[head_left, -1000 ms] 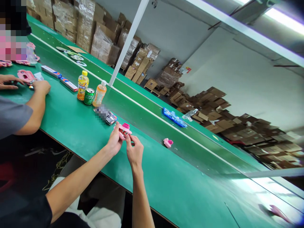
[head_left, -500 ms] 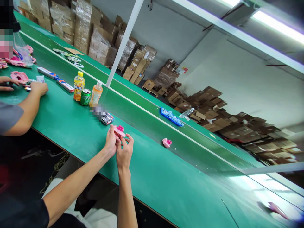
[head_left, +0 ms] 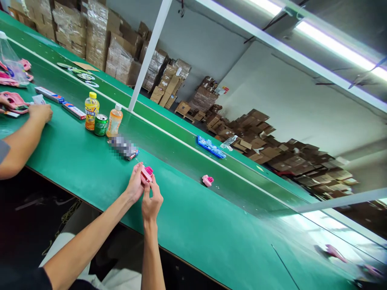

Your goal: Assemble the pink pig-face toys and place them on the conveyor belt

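Observation:
Both my hands hold one small pink plastic toy part (head_left: 147, 174) just above the green table (head_left: 187, 217). My left hand (head_left: 135, 186) grips it from the left, fingers closed round its edge. My right hand (head_left: 152, 200) pinches it from below and the right. A second pink part (head_left: 208, 180) lies on the green belt an arm's reach to the right, apart from both hands.
A yellow bottle (head_left: 91, 110), a green can (head_left: 100, 124) and an orange bottle (head_left: 114, 120) stand to the left, with a blurred packet (head_left: 123, 147) beside them. A blue toy piece (head_left: 211, 147) lies on the far belt. Another person's forearm (head_left: 21, 137) rests at far left near pink parts (head_left: 13, 100). Cardboard boxes (head_left: 121, 56) line the wall.
My hands drew closer together on the pink part, and it turned in my fingers. The view shifted, so everything slid left in frame.

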`<state>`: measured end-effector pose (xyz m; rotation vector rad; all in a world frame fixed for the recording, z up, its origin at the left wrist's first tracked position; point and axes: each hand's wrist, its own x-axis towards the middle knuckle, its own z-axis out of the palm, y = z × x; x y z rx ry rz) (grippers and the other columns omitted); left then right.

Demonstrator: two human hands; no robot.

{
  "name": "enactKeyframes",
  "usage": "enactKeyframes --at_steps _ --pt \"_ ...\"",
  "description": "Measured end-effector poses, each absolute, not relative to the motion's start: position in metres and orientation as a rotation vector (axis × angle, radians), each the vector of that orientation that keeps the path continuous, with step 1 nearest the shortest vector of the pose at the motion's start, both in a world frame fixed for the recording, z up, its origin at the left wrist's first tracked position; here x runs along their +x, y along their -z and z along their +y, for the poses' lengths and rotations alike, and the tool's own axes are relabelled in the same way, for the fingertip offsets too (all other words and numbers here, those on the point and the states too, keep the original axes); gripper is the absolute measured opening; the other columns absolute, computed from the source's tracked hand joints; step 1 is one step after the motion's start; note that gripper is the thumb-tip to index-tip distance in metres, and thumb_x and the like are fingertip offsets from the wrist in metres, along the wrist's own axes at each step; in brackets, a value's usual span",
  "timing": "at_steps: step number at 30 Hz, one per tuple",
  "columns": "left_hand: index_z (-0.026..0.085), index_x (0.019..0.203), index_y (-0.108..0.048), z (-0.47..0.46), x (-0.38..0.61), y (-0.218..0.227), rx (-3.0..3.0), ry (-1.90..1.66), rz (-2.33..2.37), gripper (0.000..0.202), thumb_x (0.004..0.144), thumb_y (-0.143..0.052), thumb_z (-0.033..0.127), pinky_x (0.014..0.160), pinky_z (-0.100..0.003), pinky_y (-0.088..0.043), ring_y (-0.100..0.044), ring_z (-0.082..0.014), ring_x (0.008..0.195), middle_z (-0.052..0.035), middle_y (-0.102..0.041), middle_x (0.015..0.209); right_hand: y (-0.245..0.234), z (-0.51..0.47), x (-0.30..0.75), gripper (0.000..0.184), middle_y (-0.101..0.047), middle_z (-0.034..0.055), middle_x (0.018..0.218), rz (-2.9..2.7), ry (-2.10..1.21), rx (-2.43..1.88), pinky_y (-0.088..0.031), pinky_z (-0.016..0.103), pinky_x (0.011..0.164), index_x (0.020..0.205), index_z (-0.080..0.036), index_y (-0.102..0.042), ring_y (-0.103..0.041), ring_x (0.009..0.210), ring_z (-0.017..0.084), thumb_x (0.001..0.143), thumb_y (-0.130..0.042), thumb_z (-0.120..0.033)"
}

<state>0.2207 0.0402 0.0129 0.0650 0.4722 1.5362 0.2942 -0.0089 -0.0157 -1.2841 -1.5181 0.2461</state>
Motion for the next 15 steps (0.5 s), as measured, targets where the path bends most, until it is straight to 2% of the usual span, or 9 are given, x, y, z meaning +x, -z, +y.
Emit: enactKeyframes --at_steps 3,8,12,15 --pt "0.02 0.095 -0.055 0.04 0.219 -0.013 0.056 -1.532 0.452 0.02 0.091 -0.072 0.03 0.068 -0.021 -0.053 -0.064 -0.0104 0.071 0.0025 -0.062 0.084 0.015 -0.011 0.29 0.037 -0.068 0.0157 0.133 -1.266 -0.472 -1.262 -0.054 0.04 0.098 0.097 -0.017 -0.072 -0.069 0.114 0.027 0.095 -0.057 -0.051" --pt "0.021 0.094 -0.054 0.036 0.221 -0.011 0.078 -1.514 0.418 0.018 0.094 -0.07 0.028 0.071 -0.021 -0.052 -0.063 -0.0103 0.075 0.0028 -0.059 0.085 0.003 -0.008 0.295 0.048 -0.073 0.0135 0.123 -1.139 -0.684 -1.277 -0.054 0.039 0.099 0.118 -0.015 -0.068 -0.069 0.113 0.025 0.089 -0.064 -0.053" --pt "0.021 0.098 -0.054 0.033 0.219 -0.002 0.103 -1.489 0.427 0.021 0.094 -0.07 0.034 0.073 -0.022 -0.051 -0.063 -0.0117 0.079 0.0014 -0.06 0.089 -0.004 -0.001 0.308 0.043 -0.078 0.0108 0.108 -1.171 -0.842 -1.294 -0.056 0.039 0.096 0.105 -0.015 -0.075 -0.072 0.102 0.026 0.082 -0.07 -0.051" --pt "0.021 0.1 -0.054 0.033 0.215 0.002 0.128 -1.465 0.428 0.026 0.092 -0.074 0.035 0.074 -0.024 -0.051 -0.063 -0.0125 0.08 0.001 -0.061 0.09 -0.003 0.001 0.313 0.043 -0.078 0.0102 0.104 -1.176 -0.933 -1.292 -0.058 0.039 0.09 0.104 -0.015 -0.074 -0.073 0.097 0.025 0.081 -0.071 -0.052"
